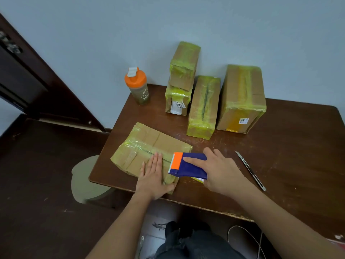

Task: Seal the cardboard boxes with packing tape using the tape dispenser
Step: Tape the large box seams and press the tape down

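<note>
A flat cardboard box (pixel 147 144) with yellowish tape along its seam lies at the table's front left. My left hand (pixel 153 176) rests flat on its near end, fingers straight. My right hand (pixel 218 172) grips a blue tape dispenser (pixel 192 166) with an orange cutter end, held at the box's right edge with the cutter toward the seam. Several taped boxes stand behind: a stacked pair (pixel 182 79), a narrow one (pixel 204 105) and a larger one (pixel 242 98).
An orange-lidded shaker bottle (pixel 137 86) stands at the back left of the brown table (pixel 280 146). A utility knife (pixel 250 170) lies to the right of my right hand. A round stool (pixel 84 180) sits left of the table, and a dark door (pixel 37 81) stands behind it.
</note>
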Motion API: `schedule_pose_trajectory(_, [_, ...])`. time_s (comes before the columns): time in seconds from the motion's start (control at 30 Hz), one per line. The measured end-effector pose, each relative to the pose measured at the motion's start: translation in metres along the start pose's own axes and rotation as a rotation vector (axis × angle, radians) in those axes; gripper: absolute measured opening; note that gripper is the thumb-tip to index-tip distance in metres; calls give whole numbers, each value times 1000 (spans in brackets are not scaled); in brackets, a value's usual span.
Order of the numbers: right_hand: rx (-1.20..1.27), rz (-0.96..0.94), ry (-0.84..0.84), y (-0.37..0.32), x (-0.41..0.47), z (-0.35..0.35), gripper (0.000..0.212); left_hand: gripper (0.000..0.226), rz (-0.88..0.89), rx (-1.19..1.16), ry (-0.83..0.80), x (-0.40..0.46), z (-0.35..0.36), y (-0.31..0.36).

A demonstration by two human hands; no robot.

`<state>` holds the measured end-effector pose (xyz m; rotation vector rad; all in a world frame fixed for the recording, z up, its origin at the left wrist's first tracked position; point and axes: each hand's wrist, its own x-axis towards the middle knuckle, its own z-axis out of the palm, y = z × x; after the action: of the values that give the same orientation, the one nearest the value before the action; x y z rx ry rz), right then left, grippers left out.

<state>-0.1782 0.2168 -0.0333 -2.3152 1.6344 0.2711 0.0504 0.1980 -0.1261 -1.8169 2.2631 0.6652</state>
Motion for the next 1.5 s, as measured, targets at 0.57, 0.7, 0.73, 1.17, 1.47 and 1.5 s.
schedule_pose_trajectory(0.57, [63,90,-26,12,-21,15,82,96,42,122,-61,3,-4,3])
schedule_pose_trajectory(0.7, [79,100,-35,12,-21,21,80,89,84,189,-24,3,-4,7])
schedule_pose_trajectory(0.73, [88,102,-36,12,-22,22,79,83,132,208,-15,2,-2,8])
schedule_pose_trajectory(1.17, [125,104,-26,-8,-5,18,81,67,143,105,-68,17,-18,-5])
schedule_pose_trajectory(1.47, [70,70,-53,-15,-6,17,88,74,133,102,-105,19,-26,-15])
schedule_pose_trajectory(1.5, [70,67,-56,-13,-9,17,87,73,132,109,-108,20,-26,-15])
